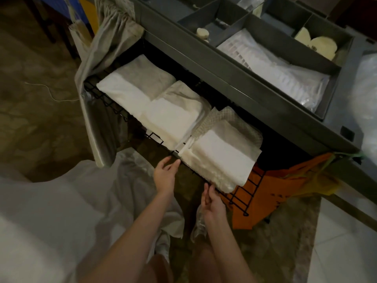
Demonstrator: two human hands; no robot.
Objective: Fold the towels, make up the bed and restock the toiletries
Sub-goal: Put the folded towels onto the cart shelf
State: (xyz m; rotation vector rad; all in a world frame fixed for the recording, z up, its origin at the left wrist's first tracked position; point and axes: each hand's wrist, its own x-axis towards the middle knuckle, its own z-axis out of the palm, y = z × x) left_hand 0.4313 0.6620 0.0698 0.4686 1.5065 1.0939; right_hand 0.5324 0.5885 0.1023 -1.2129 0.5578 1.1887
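Observation:
Three stacks of folded white linen lie side by side on the black wire shelf [240, 198] of a grey housekeeping cart: a left stack [130, 86], a middle stack [173, 117] and a right stack [220, 158]. My left hand [165, 174] is in front of the shelf edge, fingers straight and loosely spread, just left of the right stack. My right hand [213, 203] is lower, fingers straight, its tips at the stack's near corner. Neither hand holds anything. The cart's top tray [271, 94] holds packets in a plastic bag [275, 68] and pale soap bars [318, 44].
A grey curtain [106, 50] is drawn back at the cart's left side. An orange bag [271, 193] hangs at the right under the shelf. White bed sheet [51, 211] spreads at lower left. A thin white cable [51, 92] lies on the patterned floor.

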